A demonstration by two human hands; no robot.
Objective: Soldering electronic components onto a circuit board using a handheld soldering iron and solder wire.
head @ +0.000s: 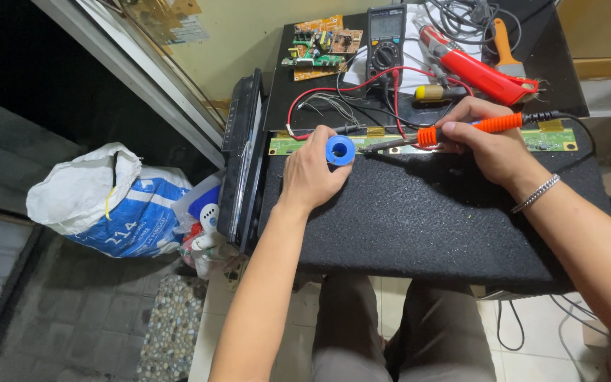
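The left hand [310,170] fingers clamp a blue solder spool [340,150] to feed it, while the right hand [493,145] fingers grip an orange-handled soldering iron [461,129] like a pen, tip on the long green circuit strip [546,138].

A small table [419,233] sits under a black felt mat [404,212], and across its far edge lies a long green circuit strip [553,139], with a multimeter [385,42], loose boards [318,44] and a red tool [482,71] behind.

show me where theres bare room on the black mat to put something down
Free: the wide stretch of black mat between the long green circuit strip and the mat's near edge, in front of both hands. Crowded: the far end, packed with the multimeter, red tool, orange circuit board and wires.
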